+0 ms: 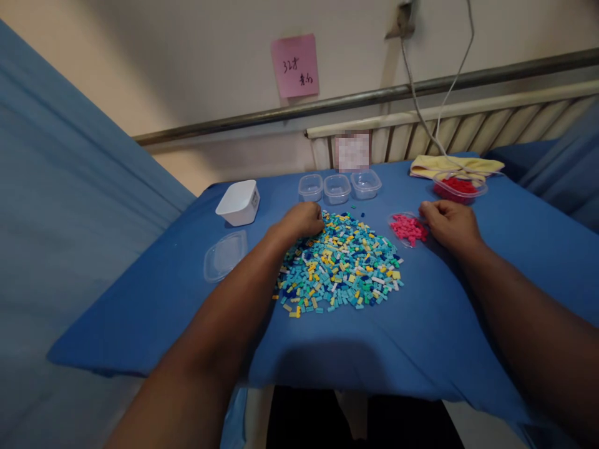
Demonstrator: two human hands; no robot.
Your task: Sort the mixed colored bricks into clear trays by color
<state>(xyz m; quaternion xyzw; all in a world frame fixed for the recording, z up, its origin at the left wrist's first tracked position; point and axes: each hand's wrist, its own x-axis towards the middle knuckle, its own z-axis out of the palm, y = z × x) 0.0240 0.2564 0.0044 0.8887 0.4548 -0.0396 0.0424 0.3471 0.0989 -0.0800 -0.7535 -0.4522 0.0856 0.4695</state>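
Note:
A heap of small plastic bricks [344, 262] in teal, blue, yellow, white and green lies on the blue-covered table [412, 337]. My left hand [303, 219] rests curled on the heap's far left edge, fingers bent into the bricks. My right hand [448, 222] sits to the right of the heap, fingers pinched together beside a clear lid [409, 229] that holds pink bricks. What either hand holds is hidden.
Three empty clear tubs [337, 187] stand in a row behind the heap. A white tub [239, 202] and a clear lid [225, 254] lie at the left. A tub of red bricks [459, 188] and a yellow cloth [456, 166] sit at the back right. A radiator [468, 131] lines the wall.

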